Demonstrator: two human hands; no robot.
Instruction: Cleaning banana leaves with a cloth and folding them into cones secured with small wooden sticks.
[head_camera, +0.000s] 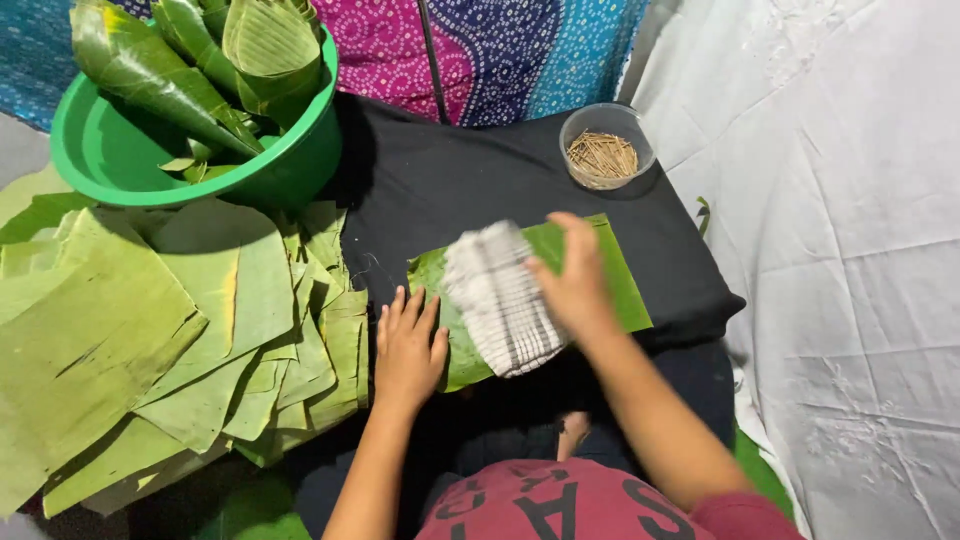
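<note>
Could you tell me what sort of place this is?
Probably a home floor set up for leaf-wrapping: a stack of cut leaves, a green basin of leaf cones, and spread cloths.

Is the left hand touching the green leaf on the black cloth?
Touching. In the head view, the left hand lies flat with its fingers on the near left end of the green leaf, with no gap visible between them.

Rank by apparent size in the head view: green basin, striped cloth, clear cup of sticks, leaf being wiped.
1. green basin
2. leaf being wiped, partly covered, so this is only roughly placed
3. striped cloth
4. clear cup of sticks
</note>
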